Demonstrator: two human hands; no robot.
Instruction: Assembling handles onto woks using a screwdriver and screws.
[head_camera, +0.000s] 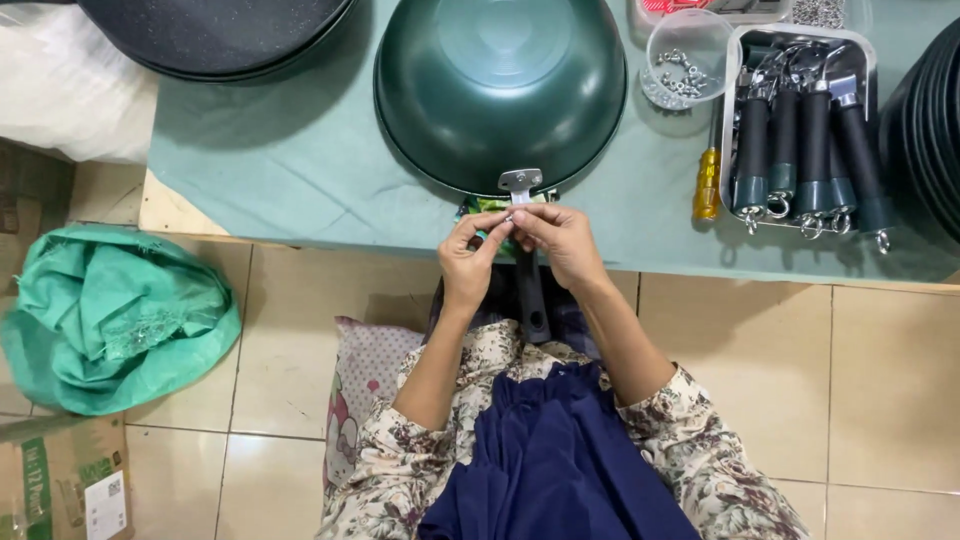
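A dark green wok (500, 85) lies upside down on the green-covered table, its metal handle bracket (520, 182) pointing toward me. Just below the bracket, my left hand (470, 262) and my right hand (560, 240) meet fingertip to fingertip, pinching a small metal screw or ring between them. A black handle (530, 300) runs down from under my hands toward my lap. A bit of green packaging shows behind my fingers.
A clear cup of small metal screws (685, 65) and a metal tray of black handles (810, 130) stand at the right, with a yellow screwdriver (707, 183) beside them. Dark pans sit at the top left and far right. A green sack (115, 315) lies on the tiled floor.
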